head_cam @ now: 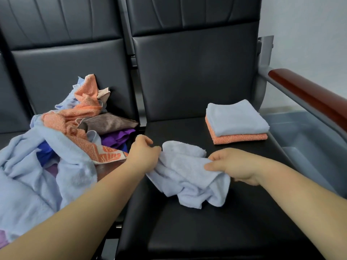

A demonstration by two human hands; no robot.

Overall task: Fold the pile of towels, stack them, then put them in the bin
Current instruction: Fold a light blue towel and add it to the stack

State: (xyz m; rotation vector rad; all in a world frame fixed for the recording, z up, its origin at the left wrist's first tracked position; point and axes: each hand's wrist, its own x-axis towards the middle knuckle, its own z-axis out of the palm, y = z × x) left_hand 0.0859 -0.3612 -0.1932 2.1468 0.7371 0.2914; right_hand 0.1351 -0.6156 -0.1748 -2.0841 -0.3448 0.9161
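A crumpled light blue towel [189, 177] lies on the black seat [187, 231] in front of me. My left hand [143, 156] grips its left edge. My right hand [231, 166] pinches its right edge between thumb and fingers. At the seat's far right corner sits a stack of two folded towels: a light blue towel [235, 117] on top of an orange one [240, 138]. On the seat to the left lies the unfolded pile [62, 139] of blue, orange, brown and purple towels. A grey bin [309, 139] stands on the floor to the right, beyond the armrest.
A wooden armrest [308, 96] on a metal frame runs between the seat and the bin. Black padded backrests [193, 72] rise behind both seats. A pale wall is at the far right.
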